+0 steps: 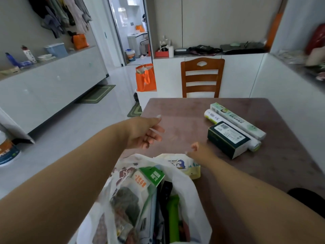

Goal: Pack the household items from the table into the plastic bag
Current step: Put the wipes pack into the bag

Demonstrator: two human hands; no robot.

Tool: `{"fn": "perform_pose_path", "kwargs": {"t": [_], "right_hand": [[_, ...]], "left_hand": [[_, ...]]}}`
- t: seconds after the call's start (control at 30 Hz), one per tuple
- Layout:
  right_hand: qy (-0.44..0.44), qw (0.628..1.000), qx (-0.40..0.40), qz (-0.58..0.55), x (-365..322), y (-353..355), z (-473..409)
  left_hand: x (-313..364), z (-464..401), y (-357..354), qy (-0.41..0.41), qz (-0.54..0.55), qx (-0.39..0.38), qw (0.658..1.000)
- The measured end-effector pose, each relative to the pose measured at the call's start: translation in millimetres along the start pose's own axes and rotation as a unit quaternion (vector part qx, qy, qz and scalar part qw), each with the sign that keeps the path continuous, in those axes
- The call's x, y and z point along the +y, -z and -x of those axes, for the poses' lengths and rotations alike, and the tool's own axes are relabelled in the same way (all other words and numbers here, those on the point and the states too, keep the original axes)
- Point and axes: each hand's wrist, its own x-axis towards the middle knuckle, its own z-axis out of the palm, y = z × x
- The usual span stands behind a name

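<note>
A white plastic bag [186,194] stands open at the near edge of the brown table [184,117], with several packets and a green item inside. A pack of wipes with a penguin picture [181,164] lies at the bag's far rim. My right hand [198,151] hovers just above that pack, fingers loosely curled, holding nothing. My left hand [146,132] floats over the table's left edge, fingers apart and empty. Further right lie a dark green box [227,138], a white roll [214,118] and a long pale-green box [235,118].
A wooden chair [202,78] stands at the far side of the table. An orange tote bag [146,78] sits on the floor beyond the left corner. White cabinets line the left and back walls. A white wall runs close along the table's right side.
</note>
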Motion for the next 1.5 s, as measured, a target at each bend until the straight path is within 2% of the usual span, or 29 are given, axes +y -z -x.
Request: {"fn": "perform_pose_path", "kwargs": {"t": [0.1,0.17,0.33,0.47,0.67,0.77,0.83,0.93,1.0,1.07,1.13,1.23,1.27,1.3,1.4,1.5], "right_hand": [[-0.020,0.990,-0.067,0.126,1.6,-11.4,-16.4],[-0.048,0.980,-0.102,0.165,0.8,-22.0,-23.9],[-0.080,0.970,-0.187,0.133,3.2,-22.0,-25.4],[-0.048,0.984,-0.168,0.030,17.3,-18.0,-15.7],[-0.094,0.974,-0.084,-0.187,33.9,18.1,-3.1],[-0.108,0.929,-0.026,-0.354,35.4,42.5,-5.2],[-0.087,0.894,-0.039,-0.437,30.5,53.9,-7.0],[-0.054,0.862,-0.061,-0.500,12.9,65.5,-2.0],[-0.037,0.886,-0.045,-0.460,1.1,69.4,2.6],[-0.039,0.926,-0.009,-0.376,-6.6,74.0,3.4],[-0.037,0.946,0.071,-0.313,-2.1,85.7,-2.1],[-0.050,0.967,0.239,-0.071,32.2,108.4,-22.2],[-0.065,0.964,0.257,-0.001,45.7,112.8,-29.0],[-0.081,0.965,0.242,0.058,56.7,115.2,-34.8],[-0.097,0.962,0.127,0.221,72.2,109.7,-46.5],[-0.096,0.941,0.119,0.301,72.6,102.6,-52.1]], "left_hand": [[8.9,-24.0,-7.7,0.025,-0.026,-0.003,0.999],[11.5,-38.7,-13.0,0.040,-0.037,0.000,0.999],[7.3,-64.2,-24.6,0.056,-0.027,0.016,0.998],[2.4,-75.7,-32.9,0.076,-0.006,0.044,0.996],[1.7,-87.2,-45.8,0.083,0.025,0.087,0.992],[-4.3,-90.3,-55.8,0.103,0.042,0.099,0.989],[-7.1,-91.3,-64.6,0.124,0.083,0.081,0.985],[-5.8,-92.0,-82.2,0.118,0.245,0.026,0.962],[-4.4,-96.0,-95.7,0.064,0.347,-0.006,0.936],[-7.7,-104.6,-105.6,0.031,0.374,0.023,0.927],[-13.5,-112.3,-109.3,0.023,0.372,0.054,0.926],[-19.6,-118.6,-108.2,0.017,0.366,0.055,0.929],[-20.9,-120.4,-107.4,0.016,0.371,0.056,0.927],[-21.9,-121.9,-106.9,0.014,0.373,0.059,0.926],[-24.4,-125.1,-106.7,0.007,0.364,0.068,0.929],[-28.8,-127.1,-108.1,0.012,0.353,0.074,0.932]]}}
